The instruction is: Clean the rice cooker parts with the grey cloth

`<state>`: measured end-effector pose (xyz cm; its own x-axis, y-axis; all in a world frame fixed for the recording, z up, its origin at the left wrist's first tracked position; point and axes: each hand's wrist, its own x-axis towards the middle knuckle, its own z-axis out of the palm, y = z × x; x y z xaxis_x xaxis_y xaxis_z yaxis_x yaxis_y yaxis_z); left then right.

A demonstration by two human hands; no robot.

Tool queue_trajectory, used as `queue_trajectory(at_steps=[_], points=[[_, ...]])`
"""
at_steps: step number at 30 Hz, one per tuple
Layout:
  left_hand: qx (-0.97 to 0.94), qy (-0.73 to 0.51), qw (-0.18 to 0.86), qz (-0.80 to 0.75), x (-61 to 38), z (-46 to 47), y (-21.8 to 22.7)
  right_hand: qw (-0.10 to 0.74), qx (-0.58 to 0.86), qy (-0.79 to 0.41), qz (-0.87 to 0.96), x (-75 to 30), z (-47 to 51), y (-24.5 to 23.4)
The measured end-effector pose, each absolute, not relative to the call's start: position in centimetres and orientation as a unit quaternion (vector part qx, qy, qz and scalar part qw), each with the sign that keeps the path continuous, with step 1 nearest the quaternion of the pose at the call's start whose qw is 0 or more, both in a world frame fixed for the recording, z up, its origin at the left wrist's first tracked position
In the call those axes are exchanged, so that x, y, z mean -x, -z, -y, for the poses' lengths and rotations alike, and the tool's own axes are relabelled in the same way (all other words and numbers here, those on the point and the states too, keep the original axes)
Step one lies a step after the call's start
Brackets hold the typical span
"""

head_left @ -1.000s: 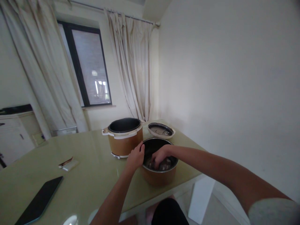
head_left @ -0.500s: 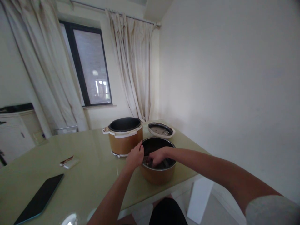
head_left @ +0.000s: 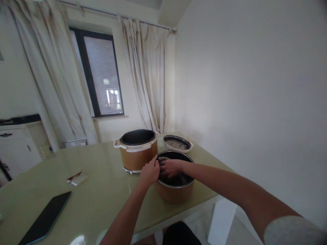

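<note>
A brown inner pot (head_left: 175,194) with a dark inside and a shiny rim stands near the table's front edge. My left hand (head_left: 150,172) is closed on the left side of its rim. My right hand (head_left: 171,168) reaches down inside, against the left inner wall, with its fingers on a greyish crumpled cloth (head_left: 162,159). The cloth is mostly hidden by the hand. Just behind and to the left is the cooker body (head_left: 138,160), brown with a white rim, its top uncovered. Behind the pot a round lid (head_left: 176,142) lies with its inner side up.
The pale green glossy table (head_left: 102,187) extends to the left. On it lie a dark tablet (head_left: 46,217) and a small white packet (head_left: 79,179) with a brown strip beside it. A white wall (head_left: 250,102) rises on the right; a white table leg (head_left: 221,221) shows below.
My right hand has moved up and left along the pot's inner wall, and the cloth now shows by the rim. My left hand keeps its hold. The view has shifted slightly.
</note>
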<state>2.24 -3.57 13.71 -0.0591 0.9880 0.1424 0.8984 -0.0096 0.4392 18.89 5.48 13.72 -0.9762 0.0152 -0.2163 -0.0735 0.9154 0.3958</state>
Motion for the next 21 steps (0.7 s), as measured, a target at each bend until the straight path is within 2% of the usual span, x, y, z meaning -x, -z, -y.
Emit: queue_trajectory(at_steps=[2,4,8,10,12,15,17,19,21], points=[[-0.679,-0.212,0.102,-0.695,-2.2,3.6,-13.6,0.123,0.054,-0.207,-0.969,-19.0,-5.8,-14.5],[-0.681,-0.211,0.096,-0.695,-2.2,3.7,-13.6,0.112,0.014,-0.217,-0.970,-19.7,-5.7,-14.9],[-0.661,-0.216,0.104,-0.711,-2.2,4.0,-13.8,0.125,-0.264,-0.175,-0.940,-21.4,-4.7,-14.9],[-0.648,-0.221,0.116,-0.720,-2.3,4.1,-14.0,0.165,-0.397,-0.095,-0.898,-21.8,-4.2,-15.1],[-0.642,-0.227,0.125,-0.722,-2.4,4.2,-14.1,0.217,-0.465,0.018,-0.858,-21.9,-4.1,-15.7],[-0.642,-0.231,0.130,-0.719,-2.5,4.2,-14.3,0.282,-0.461,0.183,-0.821,-21.6,-3.9,-16.6],[-0.640,-0.230,0.130,-0.722,-2.6,4.1,-14.3,0.290,-0.428,0.243,-0.821,-20.8,-3.7,-16.7],[-0.640,-0.228,0.128,-0.722,-2.7,3.9,-14.3,0.255,-0.384,0.274,-0.844,-19.6,-3.3,-16.3],[-0.646,-0.228,0.126,-0.717,-2.7,3.7,-14.3,0.182,-0.348,0.272,-0.879,-18.2,-3.0,-15.5]])
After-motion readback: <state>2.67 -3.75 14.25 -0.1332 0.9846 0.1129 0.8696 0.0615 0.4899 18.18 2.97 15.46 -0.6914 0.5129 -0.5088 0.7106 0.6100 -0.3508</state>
